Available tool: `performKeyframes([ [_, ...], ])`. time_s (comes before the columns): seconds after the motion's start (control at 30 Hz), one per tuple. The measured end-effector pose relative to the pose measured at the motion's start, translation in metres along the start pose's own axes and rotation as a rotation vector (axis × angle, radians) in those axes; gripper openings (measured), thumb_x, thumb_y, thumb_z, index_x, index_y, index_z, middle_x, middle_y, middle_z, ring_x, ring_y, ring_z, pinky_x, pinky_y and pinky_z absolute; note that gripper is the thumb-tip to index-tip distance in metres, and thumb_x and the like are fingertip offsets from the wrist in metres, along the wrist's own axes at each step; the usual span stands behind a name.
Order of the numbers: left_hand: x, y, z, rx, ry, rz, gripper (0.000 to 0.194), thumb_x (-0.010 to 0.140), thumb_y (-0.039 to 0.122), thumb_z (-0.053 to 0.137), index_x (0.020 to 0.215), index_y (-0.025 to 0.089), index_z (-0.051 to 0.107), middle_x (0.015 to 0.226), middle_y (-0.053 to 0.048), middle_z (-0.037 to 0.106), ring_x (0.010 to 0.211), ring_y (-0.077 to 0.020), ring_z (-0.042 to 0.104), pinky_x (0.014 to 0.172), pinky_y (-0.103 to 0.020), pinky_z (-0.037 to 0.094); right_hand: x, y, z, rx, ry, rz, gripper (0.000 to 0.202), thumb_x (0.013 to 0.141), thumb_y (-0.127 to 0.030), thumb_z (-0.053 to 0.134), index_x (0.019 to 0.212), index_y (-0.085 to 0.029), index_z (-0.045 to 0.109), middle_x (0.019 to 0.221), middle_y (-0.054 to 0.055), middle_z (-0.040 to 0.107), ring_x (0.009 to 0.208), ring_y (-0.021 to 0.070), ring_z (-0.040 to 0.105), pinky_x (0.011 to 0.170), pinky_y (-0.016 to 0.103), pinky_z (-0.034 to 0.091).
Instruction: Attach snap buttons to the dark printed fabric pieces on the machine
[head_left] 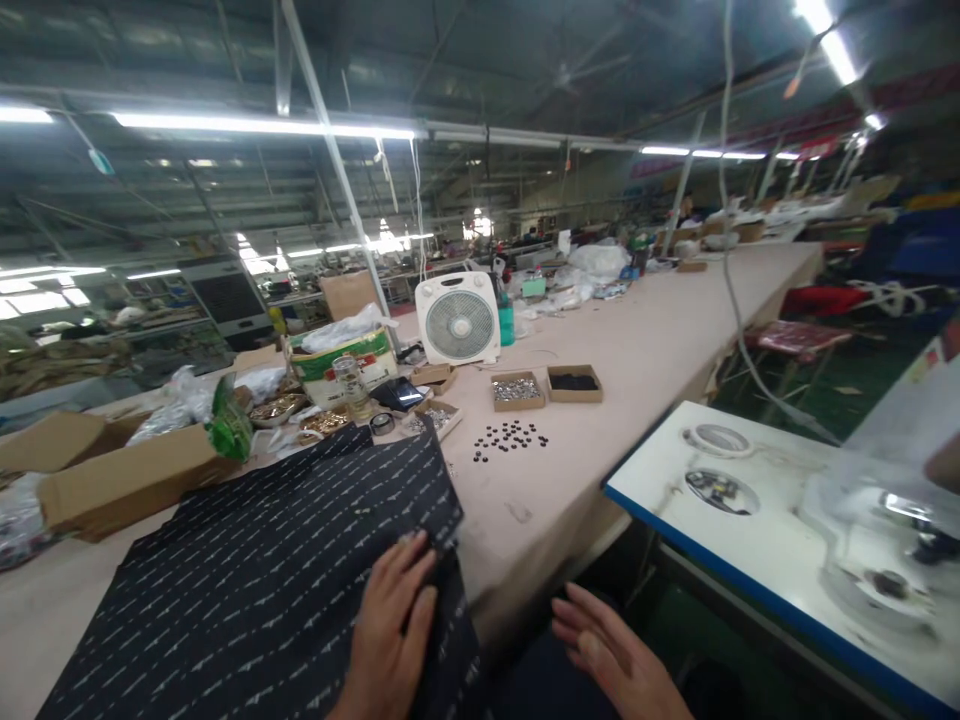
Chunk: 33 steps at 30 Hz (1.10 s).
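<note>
Dark fabric (262,550) with rows of small white marks lies over the near left part of the long table. My left hand (394,620) rests flat on its right portion, fingers stretched out and thumb apart. To the right, past the table's front edge, my right hand (611,650) hovers in the air with fingers apart, holding nothing. Beyond the fabric, several small black round pieces (510,436) are spread on the table. Behind them stand a small box of metal pieces (517,391) and a small box of black pieces (574,384).
A white box fan (459,318) stands farther back on the table (645,340). Cardboard boxes (135,480), plastic bags and a glass jar (351,385) crowd the left. At the right is a white machine table (720,490) with a blue edge. A cable hangs above it.
</note>
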<state>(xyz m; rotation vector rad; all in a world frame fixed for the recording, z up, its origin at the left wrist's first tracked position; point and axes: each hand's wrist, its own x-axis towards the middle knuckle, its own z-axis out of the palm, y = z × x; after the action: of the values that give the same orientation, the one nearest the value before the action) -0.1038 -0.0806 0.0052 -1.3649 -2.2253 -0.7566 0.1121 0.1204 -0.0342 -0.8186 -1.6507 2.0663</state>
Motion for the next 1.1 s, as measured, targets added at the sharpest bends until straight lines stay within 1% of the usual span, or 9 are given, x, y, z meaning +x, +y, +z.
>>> performKeyframes([
  [0.17, -0.014, 0.071, 0.029, -0.069, -0.233, 0.518, 0.064, 0.086, 0.049, 0.065, 0.140, 0.015, 0.054, 0.140, -0.018, 0.060, 0.131, -0.0337, 0.054, 0.093, -0.048, 0.062, 0.012, -0.056, 0.045, -0.097, -0.007, -0.206, 0.065, 0.076, -0.062, 0.074, 0.123, -0.017, 0.069, 0.120, 0.013, 0.074, 0.111, 0.0335, 0.069, 0.102, 0.046, 0.053],
  [0.4, 0.056, 0.070, -0.011, -0.160, -0.086, 0.464, 0.054, 0.090, 0.017, 0.065, 0.141, 0.023, 0.049, 0.148, -0.013, 0.051, 0.141, -0.0298, 0.043, 0.112, -0.049, 0.047, -0.008, -0.045, -0.020, -0.064, 0.339, -0.025, 0.048, 0.083, -0.062, 0.068, 0.092, -0.016, 0.077, 0.100, 0.009, 0.080, 0.099, 0.0356, 0.071, 0.087, 0.042, 0.056],
  [0.57, 0.132, 0.069, -0.003, -0.018, -0.070, 0.506, 0.089, 0.086, 0.049, 0.073, 0.155, 0.016, 0.027, 0.162, -0.018, 0.031, 0.150, -0.0374, 0.028, 0.123, -0.058, 0.028, -0.027, -0.049, -0.047, -0.093, 0.397, -0.017, 0.048, 0.080, -0.061, 0.071, 0.093, -0.016, 0.078, 0.100, 0.009, 0.080, 0.102, 0.0362, 0.070, 0.087, 0.041, 0.055],
  [0.67, 0.159, 0.071, 0.017, -0.041, -0.239, 0.490, 0.100, 0.079, 0.069, 0.070, 0.152, 0.011, 0.034, 0.155, -0.021, 0.042, 0.144, -0.0397, 0.038, 0.122, -0.059, 0.025, -0.033, -0.045, -0.064, -0.193, 0.432, -0.009, 0.048, 0.081, -0.061, 0.068, 0.093, -0.016, 0.078, 0.097, 0.008, 0.080, 0.099, 0.0354, 0.070, 0.084, 0.041, 0.055],
  [0.77, 0.166, 0.076, 0.036, -0.138, -0.614, 0.369, 0.068, 0.086, 0.068, 0.061, 0.128, 0.015, 0.062, 0.118, -0.014, 0.072, 0.109, -0.0317, 0.065, 0.103, -0.048, 0.046, -0.040, -0.043, -0.080, -0.362, 0.495, -0.056, 0.047, 0.084, -0.059, 0.064, 0.100, -0.016, 0.076, 0.097, 0.009, 0.079, 0.095, 0.0333, 0.071, 0.087, 0.042, 0.055],
  [0.83, 0.161, 0.083, 0.045, -0.190, -0.843, 0.275, 0.046, 0.095, 0.059, 0.051, 0.100, 0.018, 0.071, 0.092, -0.008, 0.075, 0.085, -0.0247, 0.068, 0.081, -0.035, 0.052, -0.048, -0.050, -0.083, -0.556, 0.646, -0.198, 0.054, 0.082, -0.054, 0.068, 0.120, -0.015, 0.070, 0.112, 0.012, 0.075, 0.104, 0.0344, 0.069, 0.095, 0.048, 0.052],
  [0.93, 0.153, 0.101, 0.048, -0.279, -0.971, 0.230, 0.043, 0.097, 0.051, 0.047, 0.083, 0.018, 0.069, 0.078, -0.005, 0.073, 0.073, -0.0205, 0.065, 0.067, -0.029, 0.046, -0.063, -0.080, -0.065, -0.959, 0.812, -0.597, 0.071, 0.083, -0.043, 0.074, 0.144, -0.016, 0.050, 0.144, 0.018, 0.057, 0.135, 0.0371, 0.051, 0.112, 0.055, 0.038],
  [1.0, 0.151, 0.115, 0.043, -0.416, -0.996, 0.228, 0.040, 0.097, 0.049, 0.047, 0.087, 0.018, 0.070, 0.080, -0.003, 0.073, 0.074, -0.0196, 0.065, 0.068, -0.027, 0.046, -0.066, -0.103, -0.045, -1.185, 0.620, -0.810, 0.073, 0.084, -0.038, 0.075, 0.148, -0.019, 0.045, 0.152, 0.016, 0.050, 0.146, 0.0350, 0.037, 0.119, 0.055, 0.028],
  [1.1, 0.156, 0.133, 0.028, -0.604, -1.001, 0.255, 0.035, 0.098, 0.045, 0.048, 0.104, 0.021, 0.072, 0.094, -0.001, 0.075, 0.085, -0.0202, 0.067, 0.079, -0.028, 0.048, -0.052, -0.120, -0.024, -1.313, 0.263, -0.755, 0.083, 0.082, -0.041, 0.078, 0.151, -0.016, 0.041, 0.147, 0.017, 0.055, 0.141, 0.0350, 0.043, 0.120, 0.054, 0.025],
])
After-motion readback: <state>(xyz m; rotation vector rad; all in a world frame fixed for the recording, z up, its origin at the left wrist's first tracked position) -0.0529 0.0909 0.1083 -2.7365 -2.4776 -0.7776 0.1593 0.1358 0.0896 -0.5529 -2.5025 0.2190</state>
